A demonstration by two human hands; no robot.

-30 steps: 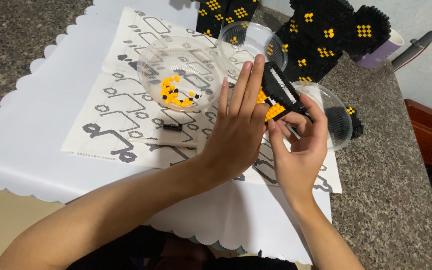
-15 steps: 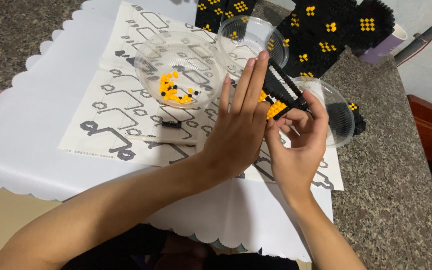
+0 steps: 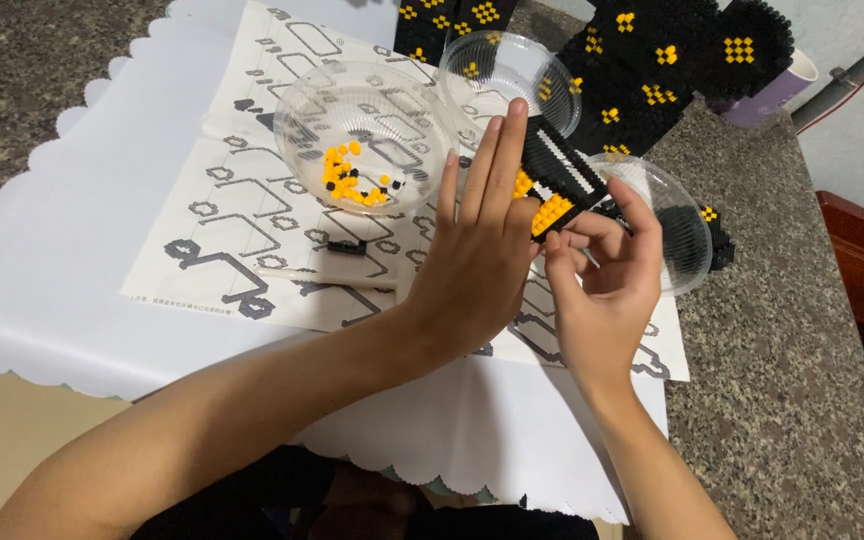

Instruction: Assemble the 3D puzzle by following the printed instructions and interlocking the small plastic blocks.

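A small black, white and yellow brick build [image 3: 559, 180] is held up above the table between both hands. My left hand [image 3: 472, 260] backs it with flat, straight fingers, its palm hidden from view. My right hand [image 3: 602, 270] pinches the build's near end, thumb and fingertips at the yellow part. A clear plastic bowl [image 3: 297, 110] holding several yellow and a few black bricks stands just left of the hands. A single small black piece [image 3: 346, 247] lies on the printed instruction sheet [image 3: 242, 200].
Two more clear bowls stand nearby, one behind the hands [image 3: 482, 55] and one to the right [image 3: 687, 250] with black pieces. Large black models with yellow patterns [image 3: 652, 70] fill the back. A white cloth [image 3: 72, 250] covers the speckled stone counter [image 3: 782, 380].
The hands and the build stay together over the sheet with little shift. My right fingers have regripped slightly at the build's yellow end.
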